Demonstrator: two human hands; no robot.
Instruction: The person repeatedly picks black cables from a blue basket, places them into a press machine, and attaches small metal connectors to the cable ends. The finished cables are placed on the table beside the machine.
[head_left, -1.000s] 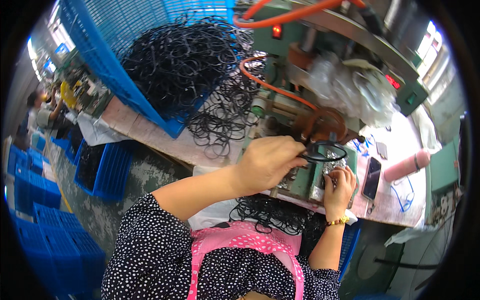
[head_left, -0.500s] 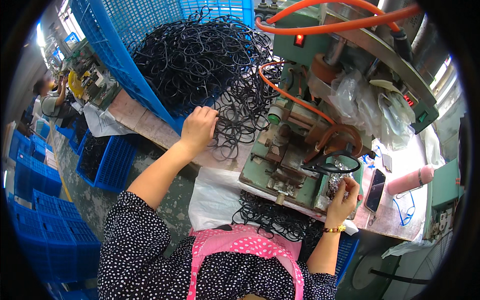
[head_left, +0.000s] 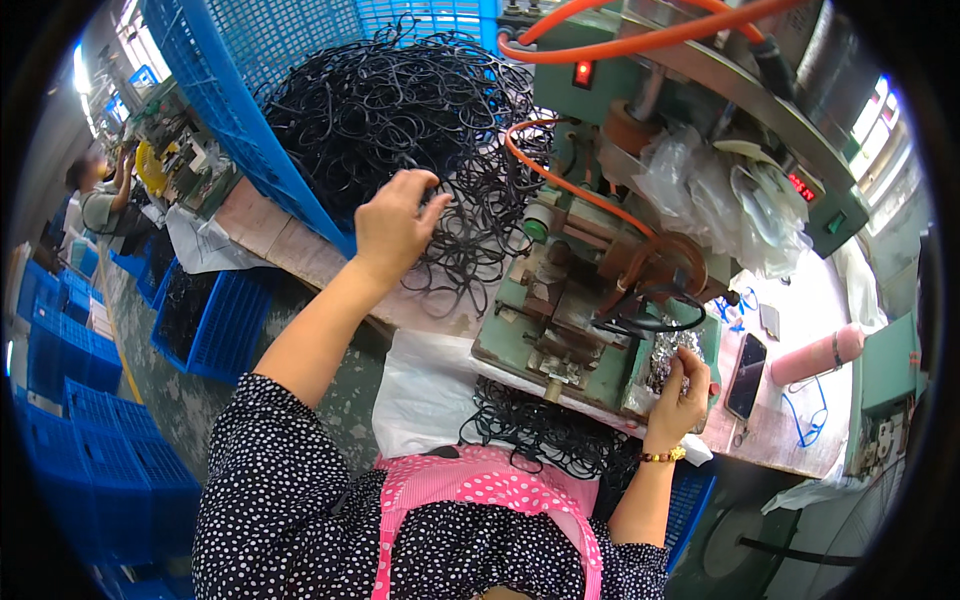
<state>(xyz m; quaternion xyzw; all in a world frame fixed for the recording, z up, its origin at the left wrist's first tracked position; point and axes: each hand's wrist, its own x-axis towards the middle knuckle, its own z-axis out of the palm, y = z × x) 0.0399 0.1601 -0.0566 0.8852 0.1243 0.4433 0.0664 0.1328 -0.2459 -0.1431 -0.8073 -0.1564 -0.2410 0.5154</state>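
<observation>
My left hand is over the near edge of a tangled pile of black cord loops, thumb and fingers apart. No cord shows between them. Loose loops spread over the table beside its fingertips. At the right, my right hand has its thumb and fingertips drawn together over a tray of small silvery metal pieces. Whatever those fingertips hold is too small to make out. Left of that tray is the green press machine, with a dark metal fixture on its base.
A big blue basket backs the cord pile. More black cords lie below the machine's front edge. A phone, pink bottle and blue cord are at the right. Blue crates stand on the floor; a person works far left.
My left hand has turned and its thumb has parted from the fingers, near the same loops. My right hand stays at the metal pieces. The whole view has shifted slightly.
</observation>
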